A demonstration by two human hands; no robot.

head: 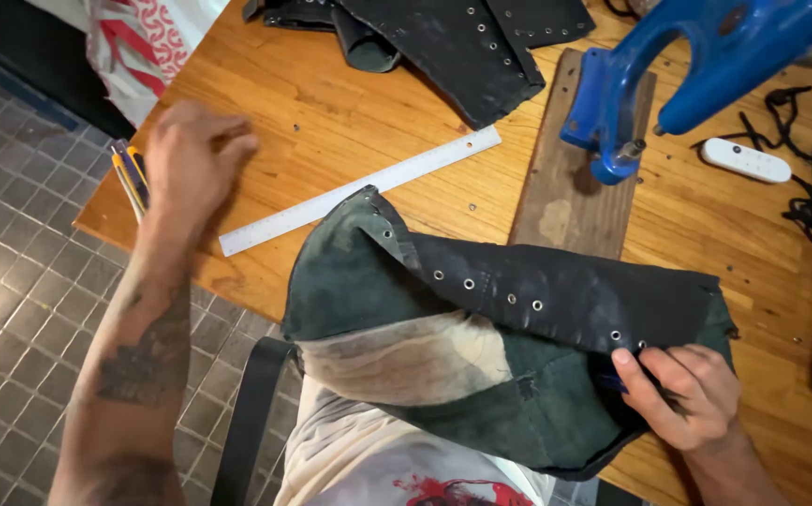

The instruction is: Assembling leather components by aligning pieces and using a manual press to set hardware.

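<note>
Your right hand (682, 394) pinches the near edge of a dark green leather piece (509, 347), thumb and fingers closed on the fold just below a row of metal eyelets (470, 283). That leather piece drapes over the near edge of the desk (331, 112) and down toward your lap, its pale underside showing in the middle; the eyelet row runs along its upper flap from left to right. Something small and blue shows between your right fingers and the leather, too hidden to identify.

Your left hand (195, 155) rests near the left corner of the desk with the fingers curled inward; you cannot tell from here whether it grips anything. Just beside it, at the desk's edge, lie a few pens or tools with yellow and blue barrels (131, 178). A metal ruler (359, 190) lies diagonally between your left hand and the leather.

Further back, a blue press (696, 66) stands on a wooden board (570, 178). More dark eyeleted leather pieces (462, 47) are stacked at the far side. A white remote (745, 160) and a black cord (804, 206) lie to the right. A few loose eyelets are scattered on the wood.
</note>
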